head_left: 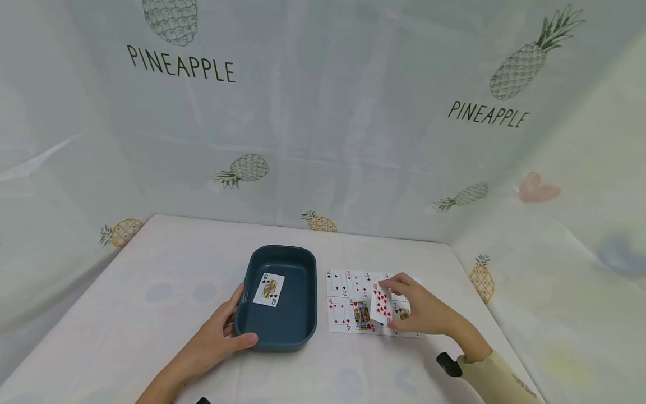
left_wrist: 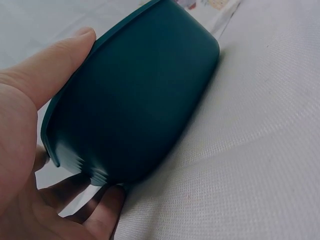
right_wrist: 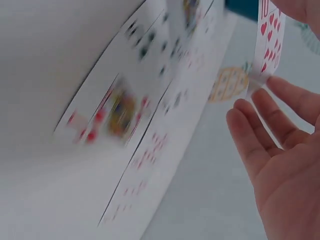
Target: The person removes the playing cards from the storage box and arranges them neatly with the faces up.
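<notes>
My left hand (head_left: 214,339) grips the left side of a dark teal plastic tray (head_left: 310,303), thumb at the near corner of the rim and fingers round the outer wall. In the left wrist view the tray's outside (left_wrist: 140,95) fills the middle, with fingertips under its end. A black-suited queen card (head_left: 269,289) lies face up on the tray's floor. My right hand (head_left: 429,306) pinches a ten of hearts (head_left: 381,304) by its edges between thumb and fingers, tilted above the laid-out cards. In the right wrist view the ten (right_wrist: 270,40) hangs at the fingertips.
Right of the tray, playing cards (head_left: 339,315) lie face up in two close rows, partly hidden by my right hand. The white cloth (head_left: 181,269) covers the table. A pineapple-print curtain (head_left: 353,140) stands behind and at both sides.
</notes>
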Demonstrator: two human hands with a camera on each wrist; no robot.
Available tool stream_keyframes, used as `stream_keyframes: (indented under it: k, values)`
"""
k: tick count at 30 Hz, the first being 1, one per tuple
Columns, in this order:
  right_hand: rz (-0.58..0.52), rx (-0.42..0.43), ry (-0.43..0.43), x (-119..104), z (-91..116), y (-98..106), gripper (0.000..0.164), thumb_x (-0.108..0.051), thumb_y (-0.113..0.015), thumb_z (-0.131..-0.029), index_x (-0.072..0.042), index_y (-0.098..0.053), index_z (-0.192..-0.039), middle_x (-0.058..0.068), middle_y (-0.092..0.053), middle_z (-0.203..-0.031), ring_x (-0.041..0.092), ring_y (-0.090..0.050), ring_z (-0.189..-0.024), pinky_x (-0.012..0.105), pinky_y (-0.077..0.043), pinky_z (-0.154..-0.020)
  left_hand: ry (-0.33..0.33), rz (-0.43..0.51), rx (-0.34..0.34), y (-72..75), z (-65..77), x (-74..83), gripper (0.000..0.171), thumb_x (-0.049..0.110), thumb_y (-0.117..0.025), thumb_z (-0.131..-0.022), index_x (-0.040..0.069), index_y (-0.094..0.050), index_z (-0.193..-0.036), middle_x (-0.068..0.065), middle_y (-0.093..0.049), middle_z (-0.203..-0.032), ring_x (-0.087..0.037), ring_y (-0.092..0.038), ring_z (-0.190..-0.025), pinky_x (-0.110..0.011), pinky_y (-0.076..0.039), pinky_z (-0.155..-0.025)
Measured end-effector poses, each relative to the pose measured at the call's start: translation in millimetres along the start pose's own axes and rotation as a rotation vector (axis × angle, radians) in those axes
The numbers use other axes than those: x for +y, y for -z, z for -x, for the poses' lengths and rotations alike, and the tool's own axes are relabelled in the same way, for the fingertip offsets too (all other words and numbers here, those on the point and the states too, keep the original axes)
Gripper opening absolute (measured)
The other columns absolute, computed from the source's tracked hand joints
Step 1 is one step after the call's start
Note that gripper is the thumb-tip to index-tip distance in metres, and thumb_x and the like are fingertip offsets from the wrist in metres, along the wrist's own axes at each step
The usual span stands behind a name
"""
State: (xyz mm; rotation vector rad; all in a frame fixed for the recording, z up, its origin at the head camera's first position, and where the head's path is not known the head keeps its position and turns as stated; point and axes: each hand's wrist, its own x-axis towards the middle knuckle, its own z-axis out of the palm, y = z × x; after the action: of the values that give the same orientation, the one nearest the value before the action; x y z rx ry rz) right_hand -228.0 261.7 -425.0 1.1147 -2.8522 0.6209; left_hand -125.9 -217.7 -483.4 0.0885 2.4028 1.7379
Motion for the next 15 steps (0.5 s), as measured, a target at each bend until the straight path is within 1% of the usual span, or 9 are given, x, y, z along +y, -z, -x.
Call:
stream_keyframes:
  k: [2,7,12,15]
  values:
    - [0.034,0.009,-0.005,12.1,11.4,5.7,0.078,-0.026,-0.094,-0.078,-0.011,-0.061,-0.147,-0.003,-0.055,-0.136,0.017,-0.062,-0.12,0.038,-0.057,-0.101,0.004,-0.006,0.003,0.1,0.1,-0.2,0.109,0.036,-0.083,-0.093,0.032,-0.01,-0.173,-0.024,-0.018,-0.171,-0.041,-0.045,-0.148,-0.041,-0.051,-0.113]
    - [0.123,0.038,0.012,38.1,36.9,15.4,0.076,-0.024,-0.097,-0.073,-0.007,-0.065,-0.141,-0.001,-0.058,-0.128,0.017,-0.061,-0.111,0.034,-0.058,-0.095,0.014,-0.013,0.008,-0.1,0.9,-0.5,0.109,0.037,-0.083,-0.092,0.033,-0.009,-0.172,-0.022,-0.017,-0.173,-0.04,-0.043,-0.149,-0.041,-0.05,-0.114]
    - [0.179,0.012,-0.011,58.4,56.2,22.1,0.077,-0.027,-0.098,-0.072,-0.004,-0.066,-0.138,0.002,-0.059,-0.125,0.019,-0.061,-0.109,0.037,-0.059,-0.092,0.006,0.0,0.003,-0.5,0.5,-0.3,0.109,0.036,-0.082,-0.093,0.031,-0.009,-0.173,-0.024,-0.017,-0.172,-0.041,-0.044,-0.149,-0.039,-0.051,-0.113]
    - [0.199,-0.012,-0.025,69.0,63.7,24.6,0.078,-0.027,-0.099,-0.07,-0.004,-0.067,-0.137,0.001,-0.059,-0.123,0.016,-0.06,-0.107,0.035,-0.059,-0.091,-0.008,0.013,-0.002,-1.1,-0.5,-1.8,0.108,0.034,-0.082,-0.094,0.029,-0.008,-0.173,-0.024,-0.017,-0.171,-0.04,-0.045,-0.148,-0.037,-0.051,-0.112]
